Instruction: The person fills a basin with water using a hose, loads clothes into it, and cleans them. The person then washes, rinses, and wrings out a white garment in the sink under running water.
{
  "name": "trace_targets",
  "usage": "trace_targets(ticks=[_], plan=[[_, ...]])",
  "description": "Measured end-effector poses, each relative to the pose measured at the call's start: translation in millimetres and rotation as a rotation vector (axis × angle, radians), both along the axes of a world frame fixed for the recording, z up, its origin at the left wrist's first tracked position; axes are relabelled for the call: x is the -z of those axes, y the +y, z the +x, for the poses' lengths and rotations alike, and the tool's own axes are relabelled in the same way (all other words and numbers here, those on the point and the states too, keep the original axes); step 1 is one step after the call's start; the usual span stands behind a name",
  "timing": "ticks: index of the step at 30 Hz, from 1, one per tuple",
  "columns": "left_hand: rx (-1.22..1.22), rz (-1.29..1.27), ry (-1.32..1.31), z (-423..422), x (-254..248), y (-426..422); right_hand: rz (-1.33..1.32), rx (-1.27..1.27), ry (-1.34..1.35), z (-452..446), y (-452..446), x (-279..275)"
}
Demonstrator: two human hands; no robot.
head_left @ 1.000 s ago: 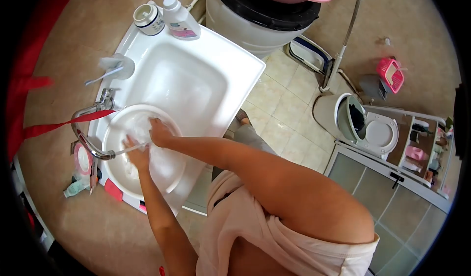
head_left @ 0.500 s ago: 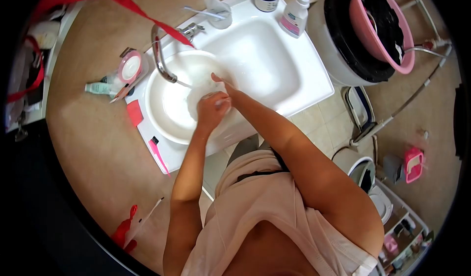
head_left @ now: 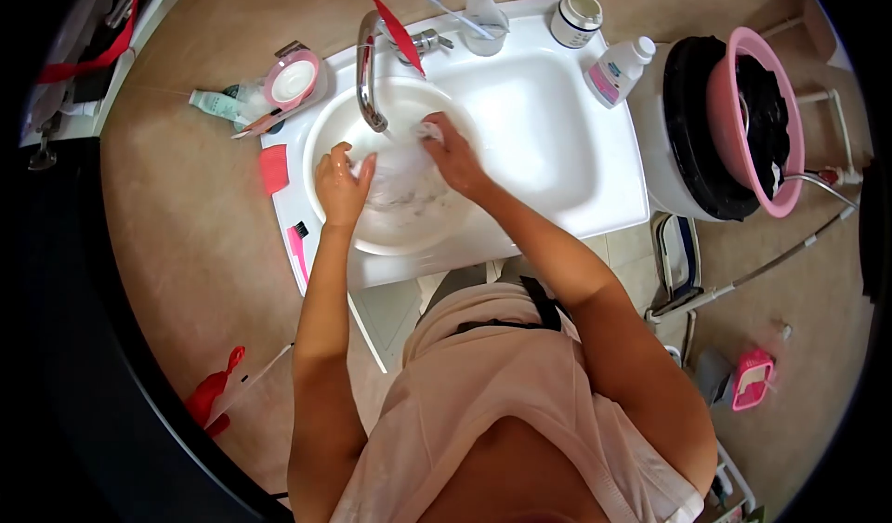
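Inside the round white basin (head_left: 327, 133), a thin, whitish wet cloth (head_left: 404, 177) with dark specks lies blurred in the water. My right hand (head_left: 455, 159) pinches a bunched part of it close to the running faucet (head_left: 368, 86). At the basin's left side is my left hand (head_left: 342, 187), its thumb and fingers apart beside the cloth. Its fingertips look wet, and I see nothing gripped in them.
The basin sits in a white sink (head_left: 544, 142). Along its back stand a cup with a toothbrush (head_left: 485, 38), a jar (head_left: 576, 21) and a bottle (head_left: 620, 71). A pink brush (head_left: 298, 252) lies at left. A pink tub (head_left: 729, 124) stands right.
My hands have come apart from being pressed together over the basin. The left moved left, and the cloth is now spread between them. The view has shifted too.
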State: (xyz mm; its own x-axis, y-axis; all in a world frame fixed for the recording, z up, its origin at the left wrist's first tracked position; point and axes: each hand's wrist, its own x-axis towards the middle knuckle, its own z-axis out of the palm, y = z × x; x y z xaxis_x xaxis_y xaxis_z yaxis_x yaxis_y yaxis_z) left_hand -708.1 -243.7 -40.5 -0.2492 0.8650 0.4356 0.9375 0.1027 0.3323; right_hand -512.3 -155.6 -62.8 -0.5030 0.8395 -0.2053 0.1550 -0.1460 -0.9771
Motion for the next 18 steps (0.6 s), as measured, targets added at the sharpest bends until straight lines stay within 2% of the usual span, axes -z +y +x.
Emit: trace_targets(ticks=[2, 3, 6, 7, 10, 11, 15, 18], plan=[[-0.013, -0.156, -0.072, -0.8, -10.6, -12.8, 0.467, 0.005, -0.196, 11.5, 8.5, 3.9], [-0.016, -0.234, -0.109, -1.3, -12.2, -14.8, 0.515, -0.041, -0.347, 11.1, 7.8, 7.4], [0.14, -0.336, 0.099, -0.3, 26.2, -21.1, 0.739, -0.075, -0.633, -4.3, -5.5, 32.0], [0.087, -0.634, 0.031, 7.0, 24.6, -17.8, 0.732, -0.119, -0.662, -10.0, -10.4, 48.3], [0.159, -0.566, 0.274, 17.7, 49.1, -12.4, 0.726, -0.217, -0.718, -24.7, -22.5, 91.9], [0.157, -0.727, 0.147, 10.1, 74.9, -10.5, 0.736, -0.235, -0.721, -25.4, -24.7, 101.5], [0.074, -1.043, 0.191, 15.0, 103.0, 10.2, 0.79, -0.259, -0.748, -36.0, -20.6, 131.3], [0.085, -1.029, 0.219, 8.4, 128.1, 17.7, 0.683, -0.392, -0.812, -40.9, -14.7, 134.9]])
